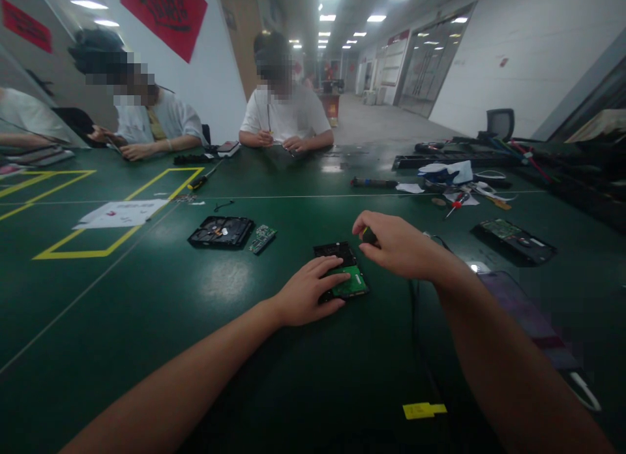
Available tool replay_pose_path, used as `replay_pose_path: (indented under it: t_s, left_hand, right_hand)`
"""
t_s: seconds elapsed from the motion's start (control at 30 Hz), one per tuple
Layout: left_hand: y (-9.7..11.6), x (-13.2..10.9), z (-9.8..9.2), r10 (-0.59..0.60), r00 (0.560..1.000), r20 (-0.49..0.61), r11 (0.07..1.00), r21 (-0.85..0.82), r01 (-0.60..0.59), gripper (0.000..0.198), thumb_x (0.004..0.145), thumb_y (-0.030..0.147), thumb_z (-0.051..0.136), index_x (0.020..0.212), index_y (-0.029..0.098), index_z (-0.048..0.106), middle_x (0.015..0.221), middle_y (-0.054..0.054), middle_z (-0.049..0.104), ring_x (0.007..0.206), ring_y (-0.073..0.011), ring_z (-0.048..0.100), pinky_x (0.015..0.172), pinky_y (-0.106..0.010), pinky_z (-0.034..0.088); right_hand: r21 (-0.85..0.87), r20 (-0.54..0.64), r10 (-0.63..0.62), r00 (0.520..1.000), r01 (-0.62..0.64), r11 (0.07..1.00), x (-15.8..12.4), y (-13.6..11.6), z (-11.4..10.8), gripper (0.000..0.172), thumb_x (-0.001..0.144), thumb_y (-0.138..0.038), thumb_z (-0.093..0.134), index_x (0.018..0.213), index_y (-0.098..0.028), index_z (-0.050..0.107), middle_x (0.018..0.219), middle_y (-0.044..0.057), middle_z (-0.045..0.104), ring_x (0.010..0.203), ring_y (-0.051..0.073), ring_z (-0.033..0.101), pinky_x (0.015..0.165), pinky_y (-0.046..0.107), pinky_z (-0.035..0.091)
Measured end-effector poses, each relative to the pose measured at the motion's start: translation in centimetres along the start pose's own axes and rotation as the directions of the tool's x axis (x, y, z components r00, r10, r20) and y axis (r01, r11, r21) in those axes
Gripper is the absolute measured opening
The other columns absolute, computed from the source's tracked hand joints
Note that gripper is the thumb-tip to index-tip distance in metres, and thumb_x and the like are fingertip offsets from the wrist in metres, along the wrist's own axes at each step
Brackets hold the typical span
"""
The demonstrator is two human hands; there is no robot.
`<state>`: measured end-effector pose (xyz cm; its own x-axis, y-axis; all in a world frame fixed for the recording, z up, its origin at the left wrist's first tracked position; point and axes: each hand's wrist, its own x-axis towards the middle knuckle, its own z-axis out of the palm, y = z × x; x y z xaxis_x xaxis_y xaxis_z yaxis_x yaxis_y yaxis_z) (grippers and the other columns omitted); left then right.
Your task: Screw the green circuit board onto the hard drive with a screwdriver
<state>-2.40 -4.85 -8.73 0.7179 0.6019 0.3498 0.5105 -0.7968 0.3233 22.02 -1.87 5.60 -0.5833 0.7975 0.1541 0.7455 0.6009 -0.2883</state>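
Note:
A black hard drive [337, 252] with a green circuit board [353, 284] on top lies on the green table in front of me. My left hand [308, 296] rests on its near left side, fingers lying across the board and holding it down. My right hand [398, 245] is closed round a dark-handled tool [369, 234], probably a screwdriver, held just right of the drive's far corner. The tool's tip is hidden by the hand.
An opened hard drive [222, 232] and a loose green board [263, 239] lie to the left. Another drive [513, 240] sits right, with tools and cables [460, 180] behind. Two people sit across the table. A yellow tag [423, 410] lies near me, yellow tape marks at left.

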Motion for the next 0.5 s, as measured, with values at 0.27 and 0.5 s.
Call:
replay_pose_path:
  t_s: [0.27,0.5]
  left_hand:
    - [-0.1,-0.05,0.17,0.015,1.0,-0.016,1.0,-0.004,-0.015,0.056,0.098,0.042,0.07,0.15,0.025,0.055,0.164,-0.015,0.044,0.151,-0.0358,0.044,0.124,-0.059,0.039]
    - [-0.06,-0.01,0.08,0.011,1.0,-0.005,1.0,0.002,-0.011,0.057,0.098,0.041,0.07,0.15,0.025,0.055,0.165,-0.015,0.042,0.152,-0.0353,0.043,0.124,-0.059,0.038]
  right_hand:
    - [-0.141,-0.03,0.17,0.985,-0.173,0.975,-0.06,-0.26,-0.18,0.015,0.1,-0.033,0.056,0.104,-0.019,0.061,0.105,0.012,0.073,0.093,0.027,0.068,0.079,0.037,0.046]
    - [-0.129,-0.017,0.091,0.996,-0.093,0.987,0.0,0.15,0.13,0.016,0.094,-0.019,0.054,0.107,-0.019,0.062,0.11,0.012,0.072,0.097,0.026,0.068,0.085,0.038,0.047]
